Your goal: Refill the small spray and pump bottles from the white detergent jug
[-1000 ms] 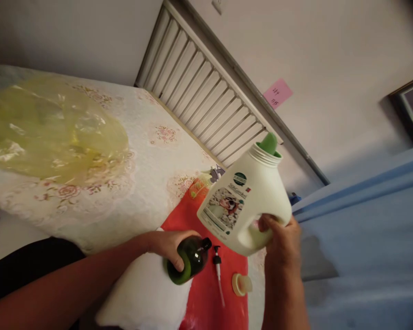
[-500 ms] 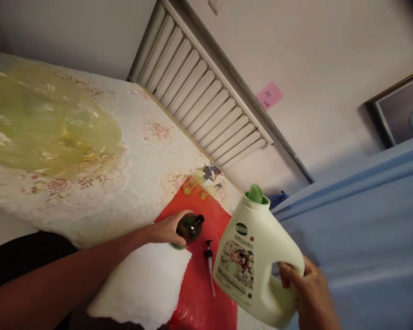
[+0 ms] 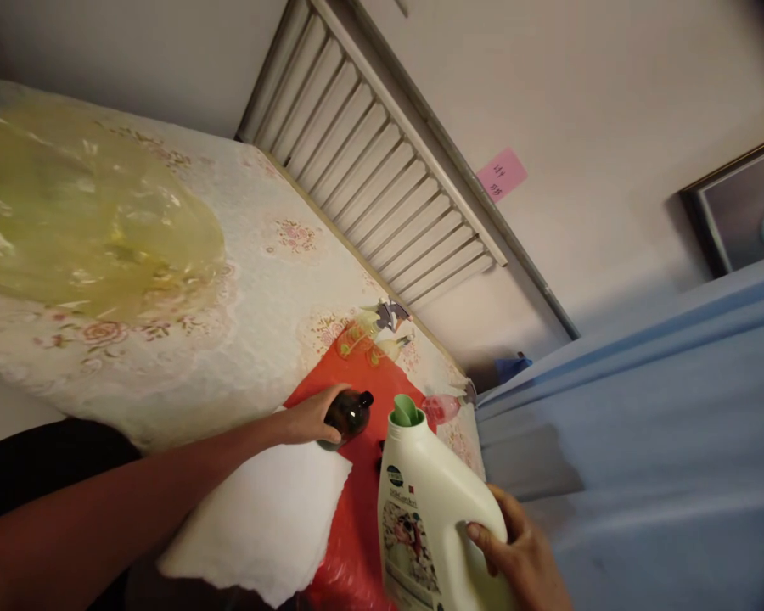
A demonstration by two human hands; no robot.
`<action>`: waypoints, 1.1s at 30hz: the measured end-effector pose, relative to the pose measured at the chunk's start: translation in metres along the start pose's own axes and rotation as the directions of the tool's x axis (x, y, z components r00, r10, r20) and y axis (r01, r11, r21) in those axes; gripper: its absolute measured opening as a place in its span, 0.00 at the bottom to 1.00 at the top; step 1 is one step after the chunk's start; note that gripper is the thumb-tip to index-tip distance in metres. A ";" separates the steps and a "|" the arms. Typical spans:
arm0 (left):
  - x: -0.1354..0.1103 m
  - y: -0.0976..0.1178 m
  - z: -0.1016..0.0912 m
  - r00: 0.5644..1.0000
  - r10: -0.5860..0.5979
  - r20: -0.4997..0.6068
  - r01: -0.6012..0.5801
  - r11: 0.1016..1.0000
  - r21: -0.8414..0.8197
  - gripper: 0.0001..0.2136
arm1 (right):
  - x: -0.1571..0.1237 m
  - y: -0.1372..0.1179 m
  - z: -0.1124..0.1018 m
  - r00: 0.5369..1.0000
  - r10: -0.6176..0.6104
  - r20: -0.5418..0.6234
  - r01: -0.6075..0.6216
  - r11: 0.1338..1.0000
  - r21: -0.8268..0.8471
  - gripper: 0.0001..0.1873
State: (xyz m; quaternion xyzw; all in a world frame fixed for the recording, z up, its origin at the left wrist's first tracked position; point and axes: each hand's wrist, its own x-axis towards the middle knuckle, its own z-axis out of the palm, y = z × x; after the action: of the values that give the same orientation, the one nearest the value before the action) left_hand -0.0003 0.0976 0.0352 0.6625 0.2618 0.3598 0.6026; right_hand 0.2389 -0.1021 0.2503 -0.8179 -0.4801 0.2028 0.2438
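My left hand [image 3: 309, 418] is wrapped round a small dark green bottle [image 3: 349, 413] with an open black neck, standing on a red plastic sheet [image 3: 362, 501]. My right hand [image 3: 522, 560] grips the handle of a large white detergent jug [image 3: 424, 518] with a green spout and no cap. The jug is upright, low and to the right of the small bottle, its spout close beside the bottle's neck. A black pump piece [image 3: 380, 462] just shows behind the jug.
A white cloth [image 3: 261, 526] lies under my left forearm. A crumpled yellow plastic bag [image 3: 82, 221] rests on the floral tablecloth [image 3: 255, 288] at the far left. A slatted radiator cover [image 3: 382, 187] and a pink note [image 3: 502, 174] are on the wall. Blue fabric [image 3: 649, 441] fills the right.
The jug came down from its raised position at upper right and moved left, closer to the small bottle. My left hand stood the small bottle more upright. The loose cap is out of sight.
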 end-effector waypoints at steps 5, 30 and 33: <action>0.000 -0.005 0.002 0.999 0.000 -0.047 0.001 1.000 0.025 0.43 | -0.004 0.001 0.007 0.999 -0.033 -0.042 0.036 0.996 0.083 0.32; 0.002 -0.021 0.007 0.989 0.134 -0.067 -0.125 0.985 0.117 0.43 | 0.007 0.003 0.008 0.973 -0.097 0.210 0.088 0.995 0.051 0.33; -0.001 -0.015 0.005 0.989 0.134 -0.060 -0.127 0.986 0.105 0.42 | 0.009 0.002 0.008 0.975 -0.084 0.205 0.077 0.996 0.043 0.34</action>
State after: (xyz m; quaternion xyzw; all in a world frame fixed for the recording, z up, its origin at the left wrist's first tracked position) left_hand 0.0048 0.0957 0.0207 0.6955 0.2556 0.4067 0.5344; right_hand 0.2400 -0.0934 0.2417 -0.7678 -0.5320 0.2852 0.2148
